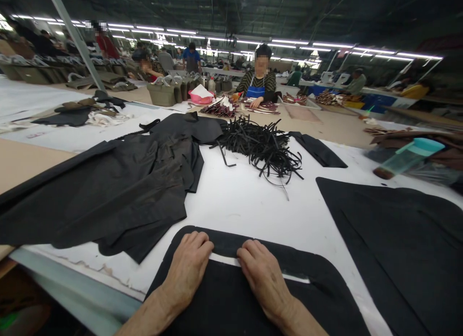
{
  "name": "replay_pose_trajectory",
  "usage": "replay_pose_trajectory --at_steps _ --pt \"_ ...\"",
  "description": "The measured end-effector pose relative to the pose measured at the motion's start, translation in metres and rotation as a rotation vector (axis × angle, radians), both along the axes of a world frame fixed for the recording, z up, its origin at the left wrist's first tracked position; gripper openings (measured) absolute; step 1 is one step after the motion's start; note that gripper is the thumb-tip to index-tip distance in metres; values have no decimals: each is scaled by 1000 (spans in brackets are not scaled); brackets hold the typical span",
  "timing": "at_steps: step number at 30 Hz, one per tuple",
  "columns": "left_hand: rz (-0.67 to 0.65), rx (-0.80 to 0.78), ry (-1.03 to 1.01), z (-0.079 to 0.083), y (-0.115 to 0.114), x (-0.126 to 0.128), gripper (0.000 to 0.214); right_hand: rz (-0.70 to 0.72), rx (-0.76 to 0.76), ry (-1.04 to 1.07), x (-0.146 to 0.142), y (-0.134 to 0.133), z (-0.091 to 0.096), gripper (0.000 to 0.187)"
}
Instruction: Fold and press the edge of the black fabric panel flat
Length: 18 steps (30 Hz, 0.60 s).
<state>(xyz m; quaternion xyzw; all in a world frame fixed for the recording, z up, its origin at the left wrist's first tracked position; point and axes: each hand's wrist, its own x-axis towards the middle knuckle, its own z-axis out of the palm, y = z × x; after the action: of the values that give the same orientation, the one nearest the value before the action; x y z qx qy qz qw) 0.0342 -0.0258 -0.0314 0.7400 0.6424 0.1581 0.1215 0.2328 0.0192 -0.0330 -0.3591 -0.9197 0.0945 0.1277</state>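
A black fabric panel (231, 297) with rounded corners lies at the near edge of the table. Across its upper part runs a narrow white strip (226, 259); whether that is a slot or a tape I cannot tell. My left hand (191, 263) rests at the strip's left end, its fingers curled and closed on the black material. A short way to the right, my right hand (262, 275) is likewise curled over the panel beside the strip. Both thumbs and the undersides of the fingers are mostly hidden.
To the left lie crumpled black fabric pieces (119, 191). Farther back is a heap of thin black strips (264, 145). More black panels (401, 244) lie on the right, with a turquoise-lidded bottle (408, 157) behind. A co-worker (258, 80) sits across the table (224, 201).
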Motion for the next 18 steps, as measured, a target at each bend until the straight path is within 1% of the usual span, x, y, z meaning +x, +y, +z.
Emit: replay_pose_trajectory --at_steps 4,8,11,18 --pt "19 -21 -23 1 2 -2 21 -84 -92 81 12 1 0 17" --pt "38 -42 -21 3 4 -2 20 -161 -119 87 18 1 0 18" --pt "50 -51 -12 4 4 -1 18 -209 -124 57 18 0 1 19" --pt "99 -66 40 5 4 5 23 -265 -82 -95 13 0 -2 17"
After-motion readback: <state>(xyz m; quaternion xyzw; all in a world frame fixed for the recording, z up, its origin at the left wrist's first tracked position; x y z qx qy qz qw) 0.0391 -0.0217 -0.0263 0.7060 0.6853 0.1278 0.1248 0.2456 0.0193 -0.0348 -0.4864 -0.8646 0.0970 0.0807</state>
